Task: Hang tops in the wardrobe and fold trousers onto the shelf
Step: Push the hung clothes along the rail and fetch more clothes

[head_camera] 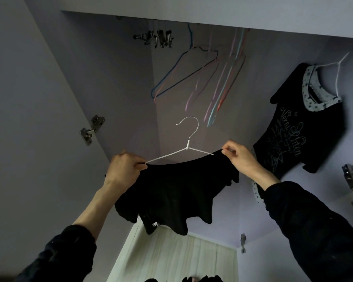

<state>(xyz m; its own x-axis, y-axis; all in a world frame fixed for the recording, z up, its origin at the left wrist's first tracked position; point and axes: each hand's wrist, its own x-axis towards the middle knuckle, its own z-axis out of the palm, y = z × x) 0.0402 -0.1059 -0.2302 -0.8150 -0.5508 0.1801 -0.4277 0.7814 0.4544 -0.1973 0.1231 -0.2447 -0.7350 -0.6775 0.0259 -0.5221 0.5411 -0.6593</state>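
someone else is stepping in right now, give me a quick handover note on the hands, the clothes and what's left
Left hand: pinches the black top at the left end of the white hanger.
Right hand: pinches the top at the hanger's right end.
The top is on the hanger, held up in front of the open wardrobe, hook free, not yet on the rail.
Done: a printed black top already hangs at the right on its own hanger.
Empty coloured hangers and clip hangers hang at the back.
Left: hook this hanger up. Dark clothes at the bottom edge may still need sorting; no trousers can be made out.
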